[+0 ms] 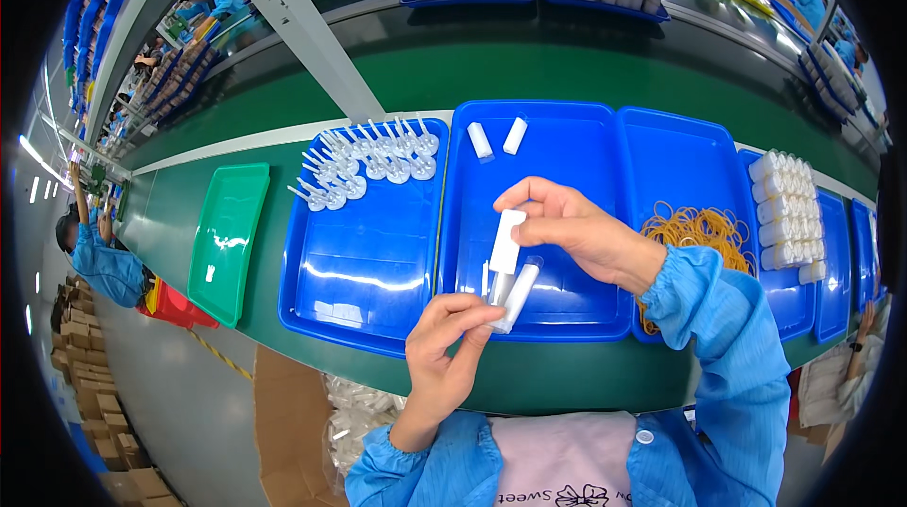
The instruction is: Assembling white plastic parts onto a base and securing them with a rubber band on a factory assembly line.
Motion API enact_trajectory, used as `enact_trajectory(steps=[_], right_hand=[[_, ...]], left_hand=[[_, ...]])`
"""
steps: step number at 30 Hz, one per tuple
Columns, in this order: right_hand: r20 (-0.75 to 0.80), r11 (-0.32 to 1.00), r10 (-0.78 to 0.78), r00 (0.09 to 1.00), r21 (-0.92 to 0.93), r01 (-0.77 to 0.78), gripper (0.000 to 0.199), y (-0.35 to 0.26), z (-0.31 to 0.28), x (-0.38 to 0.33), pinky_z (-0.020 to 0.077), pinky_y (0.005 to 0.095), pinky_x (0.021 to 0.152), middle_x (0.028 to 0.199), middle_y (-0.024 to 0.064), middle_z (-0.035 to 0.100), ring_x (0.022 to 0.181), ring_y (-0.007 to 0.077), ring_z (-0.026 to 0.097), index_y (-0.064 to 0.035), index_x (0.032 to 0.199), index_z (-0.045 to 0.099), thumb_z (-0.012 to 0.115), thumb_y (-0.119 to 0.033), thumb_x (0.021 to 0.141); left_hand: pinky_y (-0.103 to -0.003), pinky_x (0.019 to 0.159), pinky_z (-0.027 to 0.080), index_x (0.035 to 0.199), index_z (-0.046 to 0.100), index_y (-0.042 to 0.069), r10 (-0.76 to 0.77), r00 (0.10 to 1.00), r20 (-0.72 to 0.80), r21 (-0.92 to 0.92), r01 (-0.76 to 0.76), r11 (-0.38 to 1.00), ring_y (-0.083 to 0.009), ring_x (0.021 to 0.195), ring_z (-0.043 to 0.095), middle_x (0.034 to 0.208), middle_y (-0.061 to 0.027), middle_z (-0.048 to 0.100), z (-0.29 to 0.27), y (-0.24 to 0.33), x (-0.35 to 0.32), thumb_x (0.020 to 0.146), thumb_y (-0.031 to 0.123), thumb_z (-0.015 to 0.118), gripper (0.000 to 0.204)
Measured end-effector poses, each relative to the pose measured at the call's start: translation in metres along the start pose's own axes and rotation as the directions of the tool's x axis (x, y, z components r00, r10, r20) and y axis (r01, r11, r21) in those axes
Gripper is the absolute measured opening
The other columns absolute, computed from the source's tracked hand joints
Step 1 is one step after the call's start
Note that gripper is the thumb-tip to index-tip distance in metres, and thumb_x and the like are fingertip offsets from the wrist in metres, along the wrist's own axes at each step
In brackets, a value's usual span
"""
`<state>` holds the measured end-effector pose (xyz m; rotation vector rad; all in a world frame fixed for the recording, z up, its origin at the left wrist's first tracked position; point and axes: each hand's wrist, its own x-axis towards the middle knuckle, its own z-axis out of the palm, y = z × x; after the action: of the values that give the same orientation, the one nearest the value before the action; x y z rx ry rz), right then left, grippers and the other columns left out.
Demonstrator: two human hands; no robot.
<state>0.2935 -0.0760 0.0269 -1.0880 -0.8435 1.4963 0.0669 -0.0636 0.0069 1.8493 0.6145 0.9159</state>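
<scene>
My right hand [590, 238] is closed, pinching a white tube-shaped piece [507, 240] between thumb and fingers above the middle blue tray [576, 304]. Just below it, my left hand [444, 351] is closed at the fingertips on a clear plastic piece [500, 293]. The clear piece meets or almost meets the white one's lower end; whether they are joined I cannot tell. Beside those fingertips is another white tube with a clear end [519, 297]; it is unclear if the left hand touches it. Two similar white pieces [480, 140] [515, 136] lie at the tray's far edge.
The left blue tray [359, 271] carries several clear round-based parts with upright stems [373, 155]. Rubber bands [699, 233] fill part of a tray on the right, near stacked white-and-clear cylinders [786, 209]. A green tray [227, 242] lies far left. A metal post [293, 25] rises behind.
</scene>
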Motion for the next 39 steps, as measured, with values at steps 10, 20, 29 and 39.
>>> enact_trajectory(steps=[10, 20, 29, 39], right_hand=[[0.159, 0.96, -0.141, 0.977, -0.219, 0.174, 0.033, 0.001, 0.013, -0.023, 0.0436, 0.0312, 0.094, 0.108, 0.0072, 0.063, 0.107, 0.0145, 0.056, -0.0043, 0.12, 0.055, 0.064, -0.008, 0.088], [0.278, -0.446, -0.052, 0.959, -0.866, 0.227, 0.033, 0.004, -0.048, -0.061, 0.0439, 0.0361, 0.084, 0.103, 0.0061, 0.066, 0.094, 0.0256, 0.059, -0.0104, 0.107, 0.064, 0.065, -0.005, 0.074], [-0.18, 0.929, -0.286, 0.941, -0.293, 0.226, 0.032, 0.0, -0.038, -0.037, 0.0521, 0.0338, 0.071, 0.097, 0.0057, 0.062, 0.083, 0.019, 0.064, -0.0049, 0.111, 0.055, 0.063, -0.002, 0.08], [-0.165, 0.987, 0.043, 0.985, 0.16, -0.017, 0.037, -0.003, -0.018, -0.037, 0.0521, 0.0276, 0.081, 0.098, 0.0071, 0.064, 0.089, 0.0132, 0.063, -0.0043, 0.12, 0.05, 0.064, -0.006, 0.085]], left_hand=[[-0.029, 0.079, 0.048, 0.098, 0.066, -0.001, -0.097, 0.966, -0.238, -0.096, 0.076, 0.992, -0.0183, 0.086, 0.061, 0.1, -0.0106, 0.062, 0.011, -0.001, 0.0, 0.079, 0.002, 0.073, 0.02], [-0.028, 0.08, 0.047, 0.095, 0.07, 0.002, -0.08, 0.979, -0.185, -0.011, 0.08, 0.997, -0.018, 0.09, 0.06, 0.097, -0.0086, 0.065, 0.001, -0.014, 0.002, 0.079, 0.002, 0.073, 0.016], [-0.029, 0.068, 0.047, 0.089, 0.073, 0.004, 0.179, 0.984, 0.001, 0.239, -0.174, 0.955, -0.0205, 0.081, 0.058, 0.086, -0.0071, 0.063, 0.008, 0.007, 0.002, 0.073, -0.002, 0.073, 0.017], [-0.032, 0.07, 0.046, 0.089, 0.074, 0.008, 0.273, 0.958, 0.092, 0.279, -0.288, 0.916, -0.0227, 0.08, 0.058, 0.084, -0.0043, 0.063, 0.018, 0.021, 0.005, 0.066, -0.003, 0.075, 0.026]])
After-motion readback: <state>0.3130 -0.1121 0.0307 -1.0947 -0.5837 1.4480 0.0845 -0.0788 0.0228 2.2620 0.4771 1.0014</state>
